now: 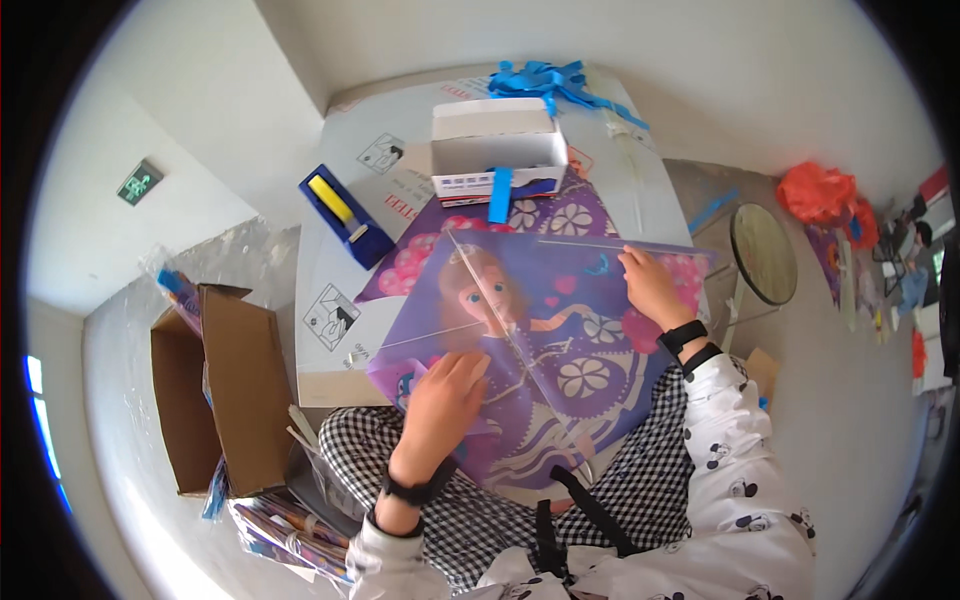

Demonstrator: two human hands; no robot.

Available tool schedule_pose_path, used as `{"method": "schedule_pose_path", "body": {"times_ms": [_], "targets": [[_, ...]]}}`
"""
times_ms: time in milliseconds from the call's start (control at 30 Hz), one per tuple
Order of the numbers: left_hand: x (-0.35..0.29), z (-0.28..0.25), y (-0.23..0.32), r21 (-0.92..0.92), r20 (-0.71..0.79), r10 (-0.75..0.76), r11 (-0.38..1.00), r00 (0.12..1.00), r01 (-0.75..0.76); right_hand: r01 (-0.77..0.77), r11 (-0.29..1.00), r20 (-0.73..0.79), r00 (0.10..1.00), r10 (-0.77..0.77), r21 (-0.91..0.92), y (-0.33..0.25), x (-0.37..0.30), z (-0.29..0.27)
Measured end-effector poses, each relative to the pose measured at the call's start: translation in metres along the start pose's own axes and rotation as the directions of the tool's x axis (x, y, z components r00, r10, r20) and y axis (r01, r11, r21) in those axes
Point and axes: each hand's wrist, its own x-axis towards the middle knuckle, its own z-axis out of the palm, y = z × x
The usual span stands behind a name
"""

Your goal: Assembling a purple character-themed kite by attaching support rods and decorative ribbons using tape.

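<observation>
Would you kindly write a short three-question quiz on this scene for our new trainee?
1. What colour is the flat strip hanging over the front of the white open cardboard box?
2. True or false: the open brown cardboard box stands left of the white-topped table.
3. Which hand is nearer the top edge of the thin purple printed sheet: A left, B right?

Key: 1. Blue. 2. True. 3. B, the right hand.

Two hands (447,400), one tape dispenser (347,217), one white box (468,188) and apparently two overlapping printed sheets (550,335) show.
</observation>
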Motion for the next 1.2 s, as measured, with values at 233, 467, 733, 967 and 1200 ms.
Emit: {"method": "schedule_pose_path", "body": {"times_ms": [233,467,733,967,1200], "targets": [[0.042,0.055,-0.055,-0.313,-0.144,-0.116,0.948,0.983,0.066,0.016,0.503,-0.064,0.995,0.078,0.864,-0.109,0.092,-0.003],[0.04,0.055,-0.082,-0.218,-0.106,0.042,0.974,0.993,-0.064,-0.121,0.174,0.138,0.986,-0.09,0.977,-0.269,0.15,-0.018],[0.041,0.052,-0.086,-0.133,-0.164,0.156,0.975,0.974,-0.179,-0.075,0.574,0.104,0.994,-0.018,0.815,-0.34,0.245,0.031],[0.037,0.046,-0.091,-0.129,-0.172,0.212,0.963,0.962,-0.236,-0.346,0.409,0.365,0.93,0.032,0.844,-0.351,0.251,0.017],[0.035,0.037,-0.091,-0.158,-0.066,0.124,0.978,0.99,-0.133,-0.347,0.552,0.396,0.918,0.034,0.758,-0.354,0.229,-0.012]]}}
